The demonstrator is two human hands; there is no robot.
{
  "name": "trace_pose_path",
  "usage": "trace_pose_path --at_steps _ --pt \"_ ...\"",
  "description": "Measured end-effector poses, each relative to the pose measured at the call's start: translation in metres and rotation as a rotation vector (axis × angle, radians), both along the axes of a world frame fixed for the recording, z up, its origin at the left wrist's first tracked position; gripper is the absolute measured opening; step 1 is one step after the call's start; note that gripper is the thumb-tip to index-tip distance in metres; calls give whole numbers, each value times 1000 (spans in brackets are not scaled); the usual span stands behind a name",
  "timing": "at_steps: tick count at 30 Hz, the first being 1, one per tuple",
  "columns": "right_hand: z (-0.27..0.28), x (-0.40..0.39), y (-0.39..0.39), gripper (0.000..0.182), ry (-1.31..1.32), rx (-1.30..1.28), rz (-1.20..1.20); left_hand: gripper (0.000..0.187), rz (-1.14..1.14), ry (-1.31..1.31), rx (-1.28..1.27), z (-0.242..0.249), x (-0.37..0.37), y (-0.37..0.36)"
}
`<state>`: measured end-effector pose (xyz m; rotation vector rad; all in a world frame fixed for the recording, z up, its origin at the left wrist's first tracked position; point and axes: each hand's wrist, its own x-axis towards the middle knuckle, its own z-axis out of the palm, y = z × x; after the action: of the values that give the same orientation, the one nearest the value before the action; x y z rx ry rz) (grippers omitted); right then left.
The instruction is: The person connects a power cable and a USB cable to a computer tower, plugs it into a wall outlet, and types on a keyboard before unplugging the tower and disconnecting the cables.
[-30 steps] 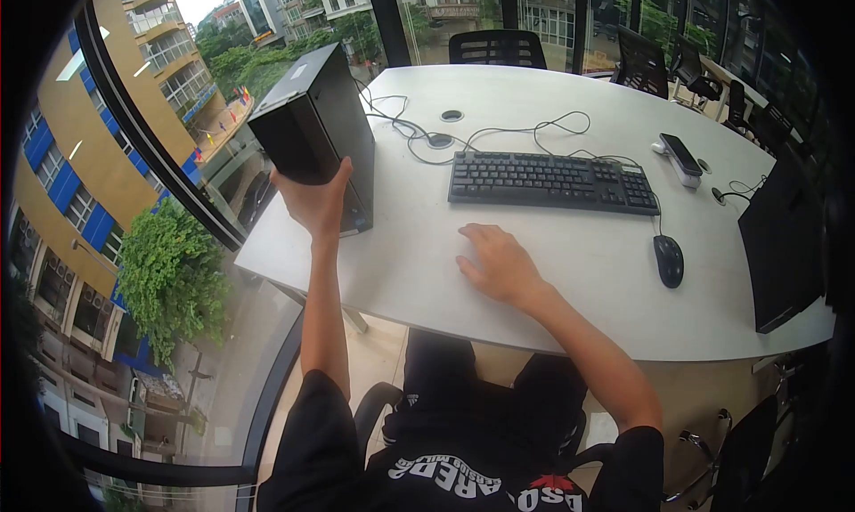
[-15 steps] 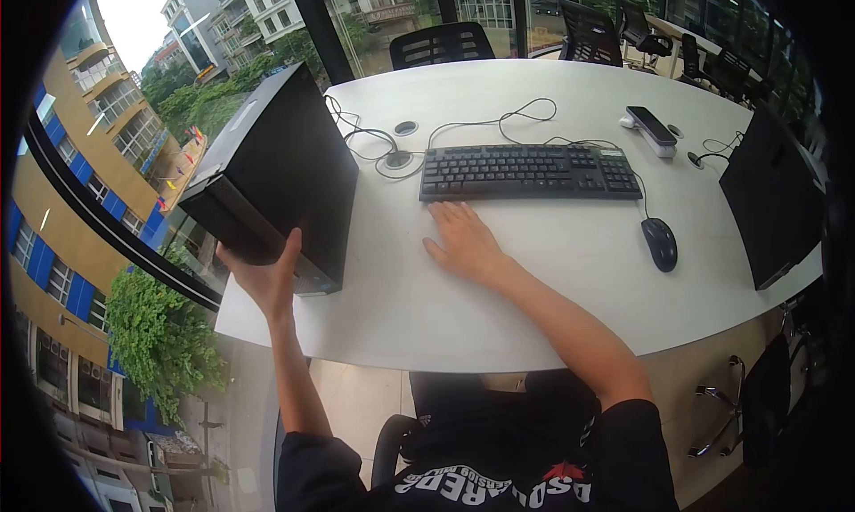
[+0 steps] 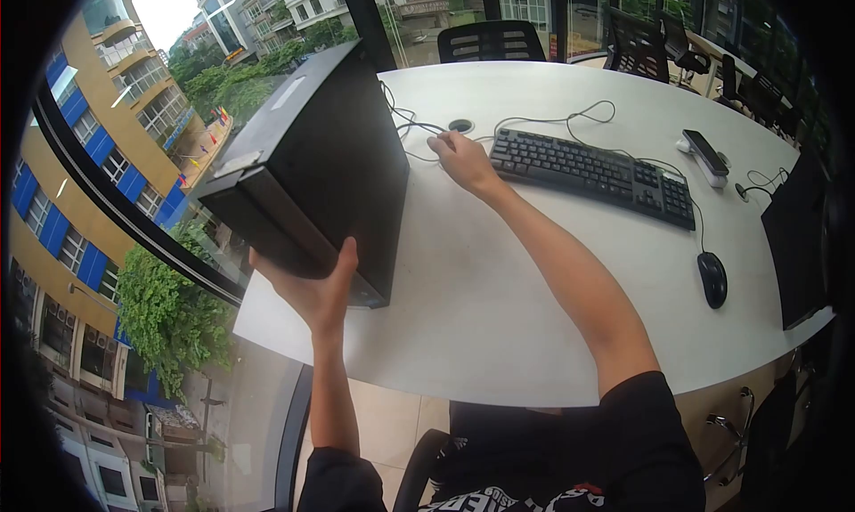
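Observation:
A black computer tower [image 3: 329, 165] stands upright at the left end of the white table. My left hand [image 3: 312, 285] grips its near lower end, the thumb on the right side and the fingers on the other side, partly hidden. Behind the tower, black cables [image 3: 411, 125] run over the tabletop. My right hand [image 3: 465, 163] is closed, its fingertips pinching a black cable beside the round cable hole [image 3: 460, 125]. Just right of that hand lies a black keyboard [image 3: 592, 175], set at a slant.
A black mouse [image 3: 712, 279] sits right of the keyboard on the white table [image 3: 499, 307]. Farther back, a phone [image 3: 704, 149] rests on a white stand. A dark monitor-like panel [image 3: 797, 245] stands at the right edge. Glass windows line the left; an office chair [image 3: 492, 42] is behind.
My right hand has gone from the table below the keyboard up and left to the cables, and has closed. My left hand stays on the tower. The view has turned left.

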<state>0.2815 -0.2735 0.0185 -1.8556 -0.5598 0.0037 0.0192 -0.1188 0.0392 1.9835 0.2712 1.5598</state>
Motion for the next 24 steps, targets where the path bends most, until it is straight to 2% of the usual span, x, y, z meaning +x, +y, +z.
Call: trace_pose_path --at_steps 1,2,5,6,7,9,12,15,17,21,24 --pt "7 12 14 65 78 75 -7 98 1 -3 -3 0 1 -1" --pt "5 28 27 75 89 82 30 98 -1 -2 -4 -1 0 -1" --pt "-13 53 77 81 204 318 127 100 26 18 0 -2 1 -1" --pt "-22 59 92 87 289 402 231 101 39 24 2 -1 1 -2" --pt "-33 66 111 87 295 358 141 101 50 33 1 -1 -1 -3" --pt "-23 54 99 83 215 243 197 102 25 36 -19 0 0 -2" --pt "-21 47 93 84 296 300 233 103 -2 40 10 0 -2 5" --pt "-16 41 85 81 267 294 252 104 -61 38 15 -1 -7 30" --pt "-12 27 78 77 243 287 181 105 -116 54 -22 -1 -15 50" --pt "-7 2 58 71 146 182 97 119 -310 140 -151 7 -29 84" --pt "-5 -27 32 68 97 240 3 133 -408 178 -218 -3 -35 117"
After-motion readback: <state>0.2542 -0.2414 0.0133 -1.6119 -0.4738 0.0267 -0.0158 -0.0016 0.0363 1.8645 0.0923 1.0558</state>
